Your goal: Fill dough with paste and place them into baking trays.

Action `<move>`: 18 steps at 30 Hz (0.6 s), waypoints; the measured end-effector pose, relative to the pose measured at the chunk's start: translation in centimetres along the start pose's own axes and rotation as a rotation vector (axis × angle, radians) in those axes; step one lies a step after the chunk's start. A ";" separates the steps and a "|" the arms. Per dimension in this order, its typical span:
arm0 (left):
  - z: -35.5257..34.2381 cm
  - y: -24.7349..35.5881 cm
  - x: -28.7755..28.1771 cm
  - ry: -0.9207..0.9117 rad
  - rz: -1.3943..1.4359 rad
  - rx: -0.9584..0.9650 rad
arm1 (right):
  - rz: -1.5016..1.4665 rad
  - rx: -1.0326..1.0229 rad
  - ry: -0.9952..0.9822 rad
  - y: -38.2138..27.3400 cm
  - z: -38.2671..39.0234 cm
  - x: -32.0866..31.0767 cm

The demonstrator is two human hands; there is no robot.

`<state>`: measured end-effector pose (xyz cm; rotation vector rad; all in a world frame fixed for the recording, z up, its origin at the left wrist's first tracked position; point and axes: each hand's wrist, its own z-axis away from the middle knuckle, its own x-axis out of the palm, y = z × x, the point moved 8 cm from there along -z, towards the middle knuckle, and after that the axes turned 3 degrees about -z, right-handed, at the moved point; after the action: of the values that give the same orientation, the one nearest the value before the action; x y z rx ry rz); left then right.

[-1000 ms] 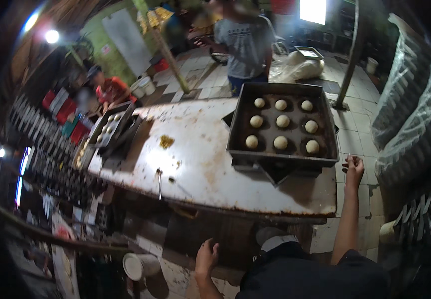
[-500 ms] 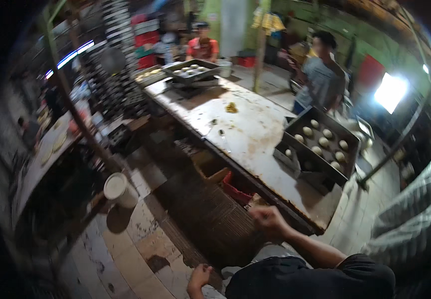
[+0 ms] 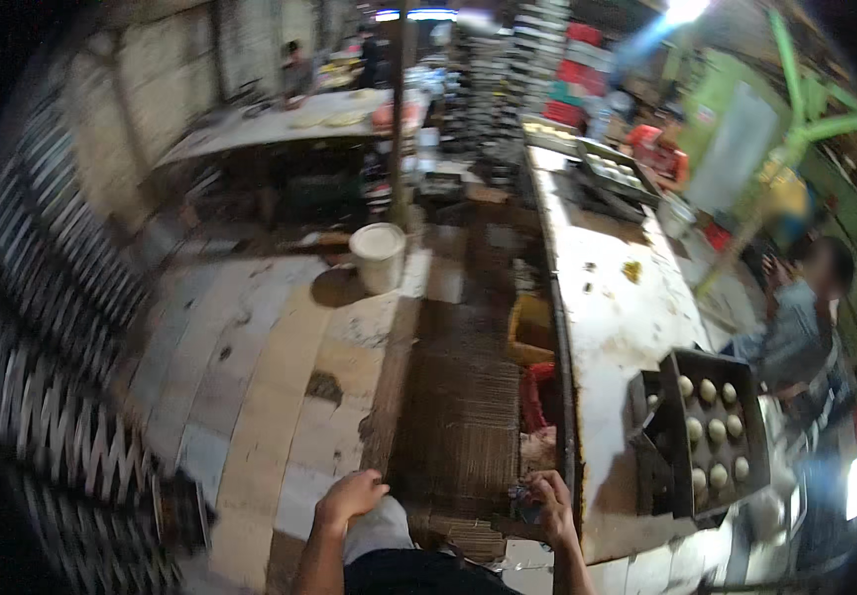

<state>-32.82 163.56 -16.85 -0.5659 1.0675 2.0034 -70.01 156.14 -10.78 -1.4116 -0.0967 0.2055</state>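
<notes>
My left hand (image 3: 351,498) hangs low above my light-coloured trouser leg, its fingers curled loosely, with nothing seen in them. Close to the table's near end is my right hand (image 3: 549,493), fingers bent and pinched together. A small bluish, shiny patch shows beside its fingertips; whether the hand holds it is unclear. On the long white-topped table (image 3: 607,327) to my right, a dark metal tray (image 3: 681,446) carries several pale round dough balls (image 3: 717,429). A yellowish lump (image 3: 631,272) lies farther up the tabletop.
A lidded white bucket (image 3: 379,260) stands on the tiled floor ahead. Racks of stacked metal trays (image 3: 61,397) line the left. Under the table are a yellow crate (image 3: 530,332) and a red crate (image 3: 539,397). A person (image 3: 795,322) in grey is at the table's right; another (image 3: 658,159) sits beyond.
The view has swung left, so the table and trays now appear farther right. My right hand has come down beside the table's edge. My left hand shows more fully.
</notes>
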 end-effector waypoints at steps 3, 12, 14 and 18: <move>1.2 4.3 4.3 -0.178 0.063 0.185 | -0.246 -0.009 -0.038 5.0 0.4 -1.7; 6.3 14.4 6.0 0.687 0.296 0.565 | -0.065 0.123 -0.438 11.6 2.7 11.2; 8.0 12.8 5.9 0.882 0.333 0.607 | -0.135 0.211 -0.482 11.4 3.8 16.1; 9.2 4.3 2.9 1.103 0.139 0.577 | -0.273 0.406 -0.602 7.5 3.9 30.9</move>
<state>-38.21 170.99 -11.70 -1.3368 2.2631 1.2820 -41.13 167.16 -19.25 -0.8838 -0.7008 0.3937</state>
